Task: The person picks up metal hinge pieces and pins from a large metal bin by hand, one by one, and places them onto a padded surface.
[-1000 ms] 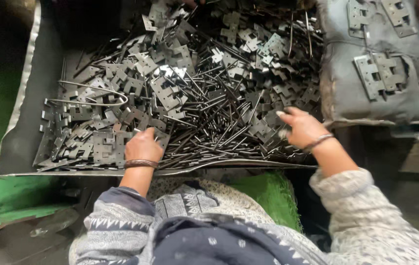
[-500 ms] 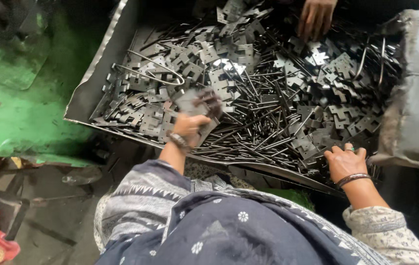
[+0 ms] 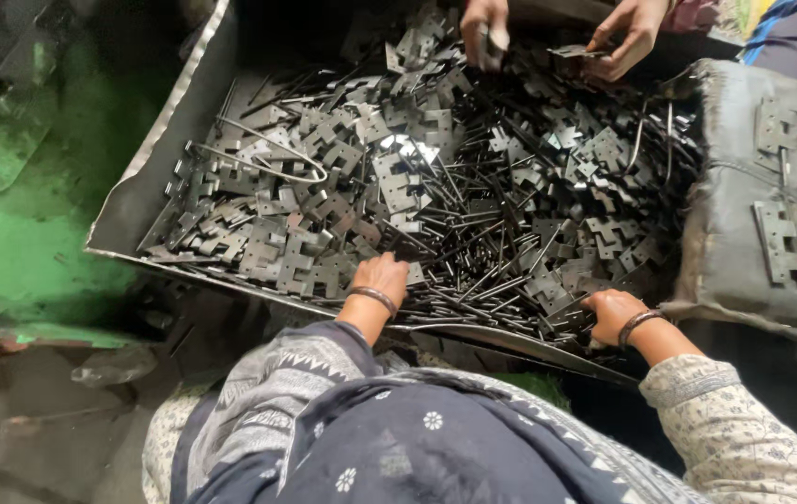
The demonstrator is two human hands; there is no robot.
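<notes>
My left hand (image 3: 381,278), fingers curled, presses into flat metal plates (image 3: 296,257) at six o'clock; my right hand (image 3: 611,313) claws thin rods (image 3: 501,280) at four o'clock, grip unclear.

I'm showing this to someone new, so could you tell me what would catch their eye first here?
A big metal tray fills the middle, heaped with dark stamped metal plates and thin rods. The person's left hand and right hand rest in the pile at its near edge, while another person's hands work at the far side.
</notes>
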